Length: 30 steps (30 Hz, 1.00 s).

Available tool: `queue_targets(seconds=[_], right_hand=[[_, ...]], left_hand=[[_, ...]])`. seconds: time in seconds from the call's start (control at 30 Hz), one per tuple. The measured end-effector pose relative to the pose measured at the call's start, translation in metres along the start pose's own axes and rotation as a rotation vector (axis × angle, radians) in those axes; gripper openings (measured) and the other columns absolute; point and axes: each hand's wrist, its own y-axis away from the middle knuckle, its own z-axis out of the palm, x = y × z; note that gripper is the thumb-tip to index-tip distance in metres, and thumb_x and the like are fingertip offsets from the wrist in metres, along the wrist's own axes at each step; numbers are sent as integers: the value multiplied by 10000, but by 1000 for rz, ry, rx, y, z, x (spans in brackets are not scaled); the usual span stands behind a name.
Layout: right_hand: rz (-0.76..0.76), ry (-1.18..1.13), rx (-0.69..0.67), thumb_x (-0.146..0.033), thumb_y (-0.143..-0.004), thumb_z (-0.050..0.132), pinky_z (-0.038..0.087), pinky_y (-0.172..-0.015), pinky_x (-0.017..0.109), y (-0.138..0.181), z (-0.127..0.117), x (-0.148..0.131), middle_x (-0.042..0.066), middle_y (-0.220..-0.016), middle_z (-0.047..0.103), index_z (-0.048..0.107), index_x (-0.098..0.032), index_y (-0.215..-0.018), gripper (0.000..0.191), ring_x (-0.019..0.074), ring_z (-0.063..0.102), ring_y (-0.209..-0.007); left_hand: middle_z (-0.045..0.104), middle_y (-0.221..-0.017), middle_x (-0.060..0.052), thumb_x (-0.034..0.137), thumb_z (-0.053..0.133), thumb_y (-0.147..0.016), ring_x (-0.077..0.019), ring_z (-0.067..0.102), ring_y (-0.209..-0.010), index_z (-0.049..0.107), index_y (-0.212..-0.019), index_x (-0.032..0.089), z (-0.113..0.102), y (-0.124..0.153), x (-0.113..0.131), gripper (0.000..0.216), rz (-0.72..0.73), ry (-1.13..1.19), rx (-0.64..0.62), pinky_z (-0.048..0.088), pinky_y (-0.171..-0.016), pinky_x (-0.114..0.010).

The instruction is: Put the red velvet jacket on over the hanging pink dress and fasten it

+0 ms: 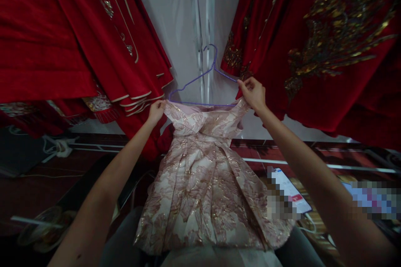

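Observation:
A pink and gold brocade dress (200, 175) hangs in front of me from a thin purple wire hanger (200, 76). My left hand (156, 112) is closed in a pinch on the dress's left shoulder edge, by that end of the hanger. On the other side my right hand (253, 92) pinches the right shoulder, with its thumb and finger against the hanger's sloping arm. The hanger's hook points up and hangs on nothing that I can see. Below, the skirt spreads out over my lap.
Red garments with embroidery (119, 41) hang at the left, and a red one with gold sequins (328, 37) at the right. Pale wall panels (171, 16) stand between. A phone (291, 190) with a white cable lies at the lower right. A plastic container (46, 227) sits lower left.

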Motion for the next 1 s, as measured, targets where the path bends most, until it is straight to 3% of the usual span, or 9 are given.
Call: queue_targets(seconds=[0.13,0.23,0.4,0.5,0.6,0.73,0.77,0.9,1.0], right_hand=[[7,15,-18,-735,-785,404,376,-628,288,0,-1,1,47,-689,597,563,-201,-765,557,176,540,-644],[2,27,-25,-722,-804,382,382,-647,290,1,-1,0,55,-720,611,565,-199,-779,554,183,555,-672],[5,85,-40,-693,-847,321,391,-709,320,2,7,-13,79,-770,635,576,-201,-839,554,214,578,-718],[-14,115,-21,-670,-874,274,391,-759,336,-2,11,-23,84,-786,650,586,-201,-878,563,226,590,-763],[-43,96,-42,-674,-874,270,396,-771,323,-6,9,-26,78,-797,663,594,-204,-846,572,221,596,-785],[-35,43,-99,-699,-854,286,403,-758,310,-8,6,-21,77,-813,672,597,-206,-783,587,218,596,-791],[-29,33,-104,-705,-850,286,403,-756,311,-8,5,-20,78,-814,672,598,-207,-777,592,219,594,-789],[-21,14,-106,-731,-829,294,401,-744,311,-9,6,-17,73,-796,671,599,-204,-763,612,216,586,-768],[-18,12,-109,-750,-814,297,399,-725,304,-10,7,-16,70,-778,668,596,-201,-746,628,210,580,-746]], left_hand=[[650,-743,-25,359,561,-799,-139,573,-711,645,-748,141,-2,1,4,239,15,67,33,428,-708,-238],[682,-821,-52,399,585,-781,-154,606,-764,657,-803,139,6,-11,23,271,37,162,31,451,-734,-251],[704,-887,-57,435,573,-795,-167,621,-843,690,-861,154,29,-23,66,312,237,69,-139,465,-791,-255],[708,-864,-62,455,592,-783,-180,627,-830,702,-858,151,36,-23,77,332,251,5,-213,474,-777,-263],[706,-905,-88,480,542,-815,-178,641,-843,684,-901,138,34,-22,66,380,119,150,-164,492,-779,-278],[690,-958,-124,415,433,-869,-175,656,-816,623,-985,117,34,-12,28,371,-227,265,-51,523,-773,-334],[688,-973,-127,388,478,-844,-187,654,-854,621,-982,115,35,-7,17,338,-266,213,-94,518,-814,-355],[683,-1054,-129,315,731,-600,-278,592,-1080,638,-991,130,45,18,-20,443,-275,-29,-520,439,-982,-412],[682,-1061,-140,346,761,-531,-323,577,-1103,659,-932,133,51,28,-35,465,-297,-94,-627,435,-981,-444]])
